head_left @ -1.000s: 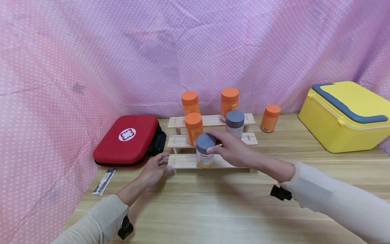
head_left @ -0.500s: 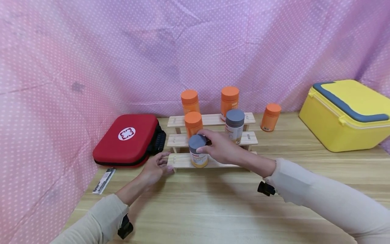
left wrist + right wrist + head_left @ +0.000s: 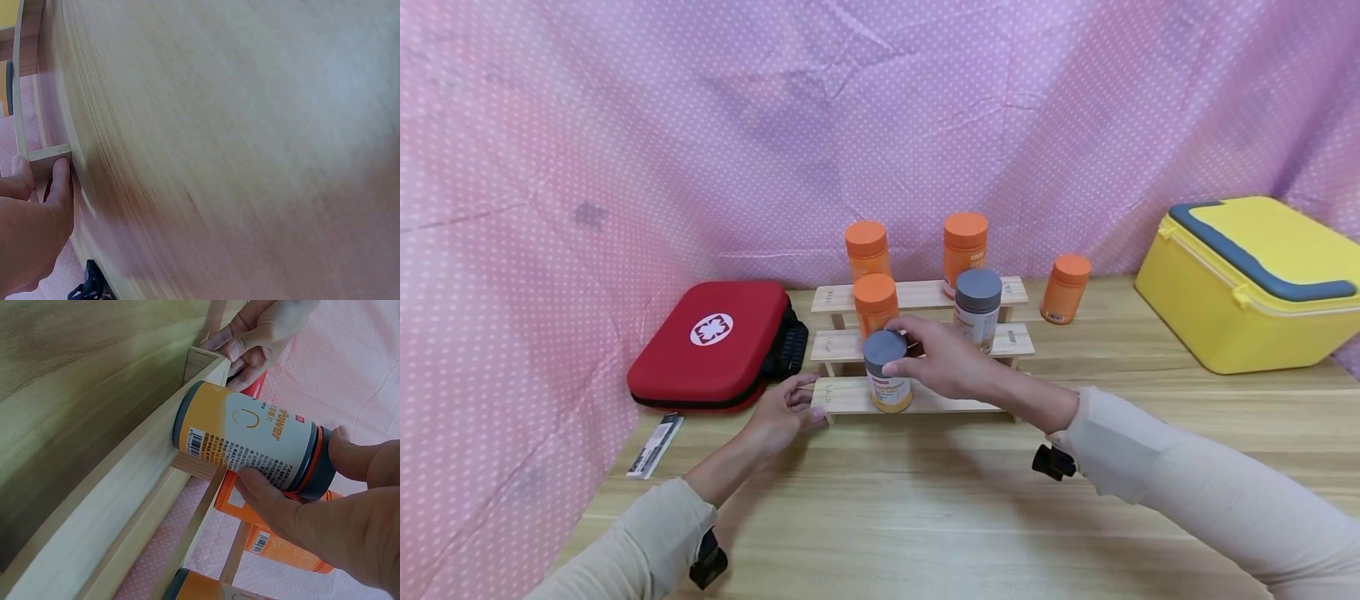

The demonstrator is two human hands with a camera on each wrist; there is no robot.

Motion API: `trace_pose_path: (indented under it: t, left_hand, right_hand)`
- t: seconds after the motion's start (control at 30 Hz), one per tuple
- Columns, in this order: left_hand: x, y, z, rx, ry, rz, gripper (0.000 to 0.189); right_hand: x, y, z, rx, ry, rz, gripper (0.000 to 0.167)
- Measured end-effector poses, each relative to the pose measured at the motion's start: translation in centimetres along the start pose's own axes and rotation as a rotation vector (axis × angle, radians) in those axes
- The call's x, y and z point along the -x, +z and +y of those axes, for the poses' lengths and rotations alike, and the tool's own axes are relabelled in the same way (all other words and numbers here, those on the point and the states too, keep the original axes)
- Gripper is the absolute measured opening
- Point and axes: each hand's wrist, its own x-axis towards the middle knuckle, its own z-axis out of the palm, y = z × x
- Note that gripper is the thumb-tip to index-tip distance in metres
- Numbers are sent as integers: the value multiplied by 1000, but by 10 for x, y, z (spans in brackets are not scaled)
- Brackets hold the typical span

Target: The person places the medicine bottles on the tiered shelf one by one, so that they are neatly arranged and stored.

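Observation:
My right hand [image 3: 953, 360] grips a supplement bottle [image 3: 889, 390] with a grey lid and a white and yellow label. The bottle stands upright on the left part of the front step of a wooden tiered rack [image 3: 852, 397]. In the right wrist view, thumb and fingers wrap the lid end of the bottle [image 3: 247, 434], its base at the step's board. My left hand [image 3: 777, 418] holds the left end of that step; the left wrist view has its fingers [image 3: 60, 178] at the board's end and leg. Behind are an orange bottle [image 3: 876, 304] and another grey-lidded bottle [image 3: 977, 312] on the middle step.
Two orange bottles, one at left [image 3: 868, 248] and one at right [image 3: 965, 250], stand on the top step. Another orange bottle [image 3: 1065, 289] is on the table. A red first-aid case [image 3: 722, 350], a small packet [image 3: 656, 446] and a yellow box [image 3: 1247, 292] flank the rack.
The right hand has shifted the grey-lidded bottle left along the front step, mostly in the first half second. The left hand has stayed at the rack's end.

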Motion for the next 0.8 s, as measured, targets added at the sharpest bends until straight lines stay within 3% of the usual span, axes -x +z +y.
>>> trace_pose_path:
  t: [0.13, 0.37, 0.63, 0.8]
  left_hand:
    - [0, 1, 0, -2, -1, 0, 59]
    - [0, 1, 0, 3, -12, -11, 59]
    - [0, 0, 2, -3, -1, -13, 59]
    - [1, 0, 3, -12, -14, -7, 59]
  right_hand:
    - [1, 0, 2, -38, 8, 13, 42]
    - [16, -10, 11, -139, 22, 50, 59]
    - [63, -36, 31, -87, -36, 112, 53]
    - [95, -56, 43, 6, 4, 107, 51]
